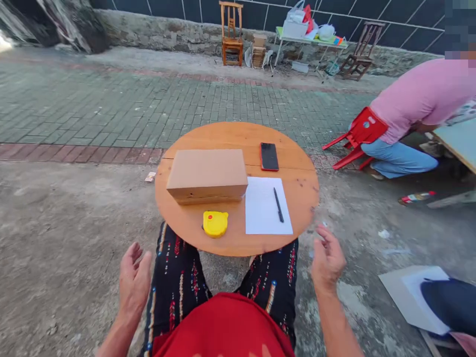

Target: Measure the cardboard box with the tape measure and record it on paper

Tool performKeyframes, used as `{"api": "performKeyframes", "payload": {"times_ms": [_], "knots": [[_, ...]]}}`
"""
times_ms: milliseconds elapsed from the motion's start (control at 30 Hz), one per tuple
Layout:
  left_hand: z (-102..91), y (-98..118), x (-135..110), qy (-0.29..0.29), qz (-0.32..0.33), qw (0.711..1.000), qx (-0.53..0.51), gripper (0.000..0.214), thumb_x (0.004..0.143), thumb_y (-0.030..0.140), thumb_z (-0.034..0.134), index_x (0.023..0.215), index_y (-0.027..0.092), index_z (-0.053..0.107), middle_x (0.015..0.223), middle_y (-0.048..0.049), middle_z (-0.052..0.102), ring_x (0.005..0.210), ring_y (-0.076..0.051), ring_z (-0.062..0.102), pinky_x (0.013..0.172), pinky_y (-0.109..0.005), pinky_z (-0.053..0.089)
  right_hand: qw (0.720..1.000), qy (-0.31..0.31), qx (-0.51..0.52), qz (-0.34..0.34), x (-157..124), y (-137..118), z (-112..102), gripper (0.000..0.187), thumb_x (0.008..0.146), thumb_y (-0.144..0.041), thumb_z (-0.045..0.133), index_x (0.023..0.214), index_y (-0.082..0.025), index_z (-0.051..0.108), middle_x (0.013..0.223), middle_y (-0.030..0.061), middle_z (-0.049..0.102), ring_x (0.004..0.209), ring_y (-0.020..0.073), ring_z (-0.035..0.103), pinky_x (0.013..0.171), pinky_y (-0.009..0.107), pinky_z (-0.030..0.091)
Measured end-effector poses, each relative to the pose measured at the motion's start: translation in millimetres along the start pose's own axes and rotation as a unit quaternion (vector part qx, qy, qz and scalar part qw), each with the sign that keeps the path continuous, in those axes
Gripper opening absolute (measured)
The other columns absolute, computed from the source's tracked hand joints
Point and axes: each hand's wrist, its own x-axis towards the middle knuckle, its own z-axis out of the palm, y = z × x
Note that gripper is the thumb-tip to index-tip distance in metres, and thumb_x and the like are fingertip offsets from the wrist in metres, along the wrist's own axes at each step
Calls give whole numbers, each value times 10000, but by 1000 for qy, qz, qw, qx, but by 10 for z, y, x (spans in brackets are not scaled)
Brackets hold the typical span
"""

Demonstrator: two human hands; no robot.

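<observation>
A round wooden table stands in front of my knees. On it lie a closed brown cardboard box, a yellow tape measure, a white sheet of paper with a black pen on it, and a black phone in a red case. My left hand hovers low at the left of my lap, fingers stretched out, holding nothing. My right hand floats just right of the table's near edge, fingers loosely spread and empty. Neither hand touches the table.
A person in a pink shirt crouches at the right beside a tipped red plastic chair. Cardboard and paper lie on the ground at lower right. Wooden chairs and a cluttered small table stand by the far wall.
</observation>
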Motion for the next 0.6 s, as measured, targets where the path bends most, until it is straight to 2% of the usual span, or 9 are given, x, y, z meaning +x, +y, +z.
{"api": "performKeyframes", "payload": {"times_ms": [100,167,233,300,400,500,600], "knots": [[32,-107,166,-29,-5,998,64,813,821,546,535,1493,137,329,1483,-188,435,1329,-354,468,1080,-513,412,997,9,-51,57,15,359,-163,383,854,-376,477,1102,-139,648,1249,170,658,1139,270,626,853,388,528],[113,-62,339,-42,4,995,96,803,825,530,504,1489,114,329,1483,-195,431,1324,-344,476,1068,-487,429,994,-10,-77,80,57,515,-126,420,834,-401,471,1101,-131,649,1243,180,661,1120,272,635,847,396,532],[207,15,550,-33,22,992,123,752,832,482,482,1465,92,367,1468,-194,447,1323,-330,477,1078,-461,419,991,-43,-90,88,130,608,-3,462,812,-423,470,1113,-125,655,1225,185,671,1104,284,640,856,417,527],[292,74,771,-16,37,988,149,700,835,417,460,1435,59,408,1450,-201,467,1334,-324,464,1104,-445,385,985,-94,-115,87,235,648,135,471,809,-441,456,1077,-127,682,1137,188,709,1059,313,658,851,451,516],[398,85,1012,-4,40,983,178,637,843,351,421,1375,5,465,1395,-232,521,1327,-335,470,1115,-450,362,964,-177,-176,87,428,656,248,463,831,-466,415,911,-141,736,880,213,750,873,388,705,756,513,505],[493,24,1092,-15,27,979,203,592,890,372,371,1339,9,499,1262,-230,624,1208,-348,576,1030,-468,443,940,-233,-233,90,614,665,248,426,822,-447,435,777,-163,749,723,217,739,746,404,721,678,489,506],[561,-33,1090,-25,33,970,239,563,930,393,326,1343,54,504,1246,-204,640,1184,-336,591,998,-461,458,922,-269,-268,78,762,687,241,315,793,-366,502,776,-193,765,762,189,759,821,356,742,732,413,522]]}}
